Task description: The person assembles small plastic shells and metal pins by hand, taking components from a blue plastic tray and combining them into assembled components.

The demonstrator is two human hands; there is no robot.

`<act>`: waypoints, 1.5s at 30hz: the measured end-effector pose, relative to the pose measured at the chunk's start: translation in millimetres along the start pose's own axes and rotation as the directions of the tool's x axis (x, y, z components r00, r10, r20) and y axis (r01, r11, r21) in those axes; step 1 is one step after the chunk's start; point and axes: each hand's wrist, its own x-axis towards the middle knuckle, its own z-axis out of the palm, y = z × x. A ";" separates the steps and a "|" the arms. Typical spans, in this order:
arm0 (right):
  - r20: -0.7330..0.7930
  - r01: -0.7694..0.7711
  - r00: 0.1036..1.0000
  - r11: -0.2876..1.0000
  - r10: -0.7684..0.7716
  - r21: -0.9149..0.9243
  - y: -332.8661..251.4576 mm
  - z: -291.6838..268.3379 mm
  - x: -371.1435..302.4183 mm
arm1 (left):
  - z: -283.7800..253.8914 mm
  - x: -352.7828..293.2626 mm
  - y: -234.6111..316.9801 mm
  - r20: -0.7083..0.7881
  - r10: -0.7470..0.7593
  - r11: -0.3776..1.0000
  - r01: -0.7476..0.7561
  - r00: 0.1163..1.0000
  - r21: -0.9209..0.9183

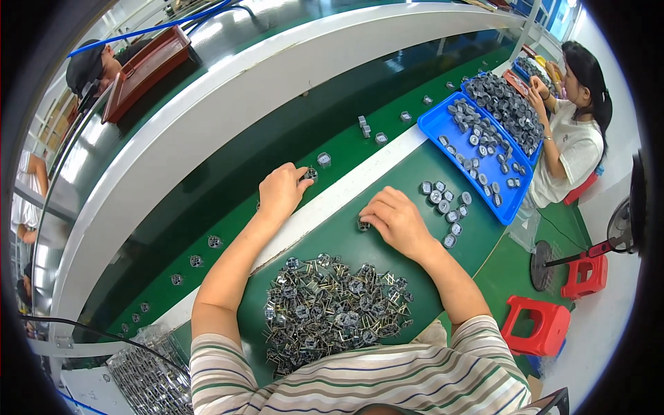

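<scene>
Over the green conveyor belt (228,207), my left hand (279,190) is closed, its fingertips pinching a small round circuit part (310,173). Just beyond that part sits a grey square-ish cap piece (324,160) on the belt. My right hand (397,220) is above the green tabletop, thumb and fingers closed on another small dark circuit part (363,225), partly hidden by the fingers. Between my forearms lies a large pile of round circuit parts with metal pins (335,315). Right of my right hand, several grey caps (443,206) lie in a loose cluster.
A blue tray (508,216) of grey caps stands at the right, with a fuller one behind it. A white rail (360,177) divides belt and tabletop. A co-worker (577,131) sits far right, near red stools (536,325) and a fan (621,225). Several parts dot the belt.
</scene>
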 end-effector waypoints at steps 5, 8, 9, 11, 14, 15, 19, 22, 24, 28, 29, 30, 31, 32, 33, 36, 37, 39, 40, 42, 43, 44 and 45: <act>0.039 0.014 0.999 0.993 -0.009 -0.115 6.8 -2.0 0.0 | -7.0 0.6 -0.9 0.094 -0.086 0.994 0.091 0.992 -0.059; 0.039 0.019 0.999 0.994 -0.015 -0.109 7.3 -2.4 1.5 | -24.8 -1.4 -2.2 0.068 -0.092 0.996 0.091 0.993 0.010; 0.028 0.026 0.999 0.988 -0.022 -0.154 3.9 -6.1 5.7 | -39.7 -2.2 -7.2 0.055 -0.042 0.999 0.040 0.998 0.025; 0.001 0.002 1.000 0.972 -0.002 -0.233 7.5 -11.8 3.5 | -66.0 -1.6 -8.2 0.126 0.049 0.997 -0.056 0.991 0.056; 0.020 -0.060 0.997 0.957 0.068 -0.282 19.2 -18.2 -4.8 | -91.3 -10.9 -11.1 0.310 0.341 0.931 -0.365 0.887 0.021; 0.032 -0.076 0.996 0.955 0.089 -0.288 20.3 -17.7 -5.5 | -95.1 -15.3 -7.7 0.405 0.303 0.943 -0.334 0.862 0.005; 0.067 -0.045 0.996 0.974 0.062 -0.222 17.0 -11.5 -1.6 | -86.2 -34.7 -19.0 0.468 0.273 0.956 -0.291 0.841 -0.036; 0.100 -0.035 0.994 0.992 0.047 -0.117 14.9 -7.8 -2.7 | -88.7 -40.0 -24.8 0.496 0.266 0.956 -0.291 0.826 -0.028; 0.122 -0.041 0.991 0.993 0.054 -0.107 15.7 -4.9 -5.3 | -89.1 -44.0 -19.6 0.436 0.289 0.951 -0.309 0.853 -0.026; 0.144 -0.142 0.979 0.990 0.143 -0.014 11.8 -5.8 -3.0 | -94.0 -44.2 14.3 0.202 0.404 0.913 -0.378 0.892 -0.155; 0.185 -0.232 0.957 0.972 0.224 0.023 9.7 -7.6 -1.5 | -79.9 -46.7 19.5 0.179 0.438 0.882 -0.384 0.881 -0.273; 0.189 -0.238 0.955 0.971 0.230 0.021 10.8 -8.8 -2.2 | -65.8 -50.0 30.5 0.166 0.466 0.860 -0.402 0.869 -0.313; 0.194 -0.221 0.959 0.973 0.205 0.067 13.5 -8.3 -2.3 | -51.0 -52.1 37.6 0.170 0.488 0.845 -0.414 0.856 -0.338; 0.197 -0.204 0.964 0.972 0.180 0.113 16.5 -6.9 -3.0 | -38.3 -54.4 42.7 0.174 0.508 0.829 -0.425 0.843 -0.363; 0.180 -0.133 0.977 0.986 0.113 0.103 21.8 -4.4 -4.4 | -30.2 -56.2 46.8 0.173 0.506 0.830 -0.422 0.845 -0.365; 0.131 -0.232 0.967 0.966 0.217 0.116 26.7 0.1 -8.2 | -15.4 -61.0 51.7 0.227 0.417 0.829 -0.265 0.880 -0.493; 0.136 -0.234 0.967 0.965 0.218 0.117 25.3 0.2 -7.4 | -13.0 -61.9 51.3 0.175 0.400 0.808 -0.256 0.899 -0.530; 0.110 -0.294 0.953 0.949 0.282 0.115 19.2 -0.8 -3.7 | -7.9 -63.4 47.2 0.126 0.374 0.787 -0.243 0.919 -0.567; 0.116 -0.295 0.953 0.948 0.282 0.117 13.4 2.1 -1.4 | -5.7 -63.4 44.2 0.131 0.368 0.792 -0.236 0.921 -0.563; 0.188 -0.436 0.900 0.794 0.393 0.425 -0.3 12.1 3.3 | -2.9 -62.8 42.1 0.139 0.360 0.795 -0.226 0.923 -0.563; 0.153 -0.388 0.921 0.812 0.358 0.436 -0.6 20.1 0.8 | -2.7 -61.8 43.2 0.165 0.353 0.804 -0.207 0.921 -0.558; 0.157 -0.391 0.920 0.811 0.360 0.434 -1.0 24.6 0.7 | -2.1 -61.4 44.2 0.192 0.345 0.812 -0.190 0.919 -0.552; 0.150 -0.369 0.929 0.836 0.338 0.407 -1.6 29.0 1.8 | -1.4 -61.7 43.4 0.193 0.342 0.812 -0.187 0.920 -0.552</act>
